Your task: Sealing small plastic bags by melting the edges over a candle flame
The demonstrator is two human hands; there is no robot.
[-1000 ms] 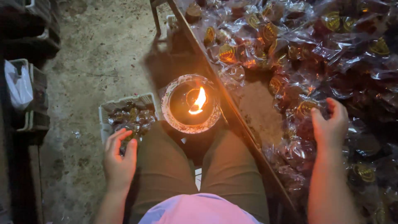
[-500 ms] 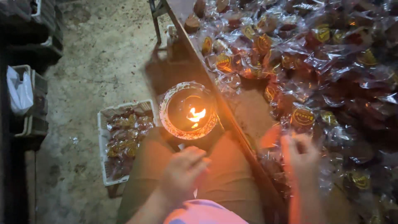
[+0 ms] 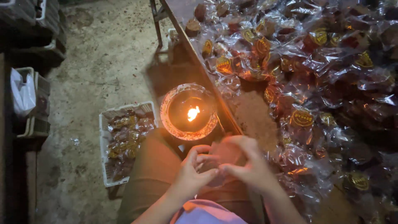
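My left hand (image 3: pixel 191 174) and my right hand (image 3: pixel 244 166) meet above my lap and together hold one clear plastic packet (image 3: pixel 222 157) with a dark brown piece inside. The packet is blurred. Just ahead of my hands stands a round tin (image 3: pixel 188 113) with a small burning flame (image 3: pixel 192 113) in it. To the right, a table (image 3: pixel 248 112) is heaped with many of the same clear packets (image 3: pixel 315 70), several bearing round yellow labels.
A white plastic basket (image 3: pixel 126 141) holding several packets sits on the concrete floor by my left knee. Stacked crates with a white bag (image 3: pixel 23 93) stand at the far left. A metal table leg (image 3: pixel 156 20) rises near the top.
My left hand left the basket and my right hand left the heap on the table. Both came together over my lap, holding a packet. The view shifted slightly.
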